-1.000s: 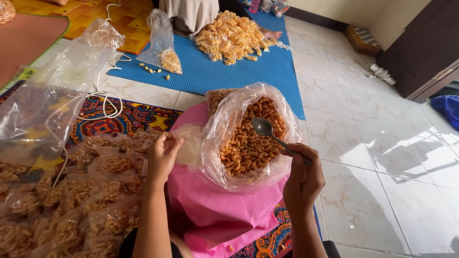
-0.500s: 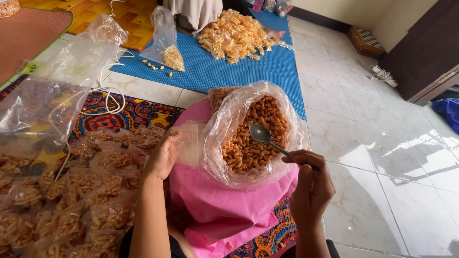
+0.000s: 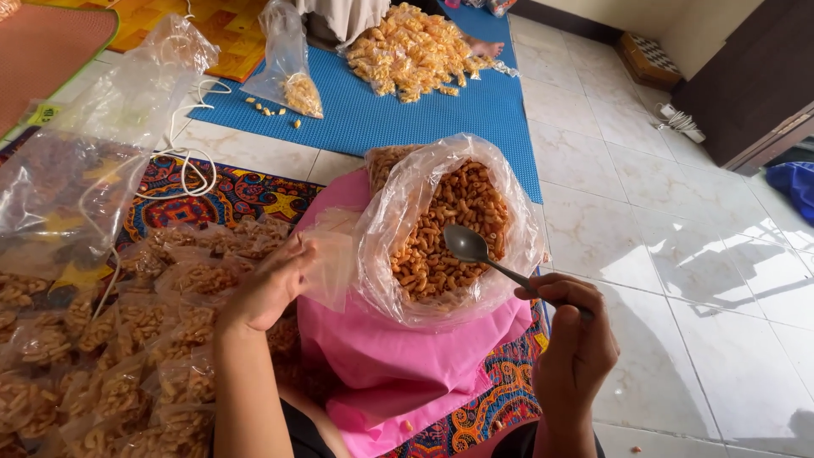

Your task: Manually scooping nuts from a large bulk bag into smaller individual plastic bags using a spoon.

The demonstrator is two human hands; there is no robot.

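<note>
A large clear plastic bag (image 3: 398,216) full of orange curled snacks (image 3: 458,212) rests open on a pink cloth (image 3: 398,365) over my lap. My right hand (image 3: 572,335) holds a metal spoon (image 3: 471,248) by its handle, the empty bowl hovering just above the snacks. My left hand (image 3: 271,284) pinches a small clear plastic bag (image 3: 331,259) at the big bag's left edge.
Several small filled snack packets (image 3: 127,339) cover a patterned mat at left. A big, nearly empty clear bag (image 3: 93,153) with white string lies beyond them. On the blue mat (image 3: 381,114) sit a half-full bag (image 3: 292,72) and a heap of yellow packets (image 3: 415,47). White tiles lie to the right.
The spoon has come up out of the snacks and drawn back toward me. My left hand has shifted slightly, still on the small bag.
</note>
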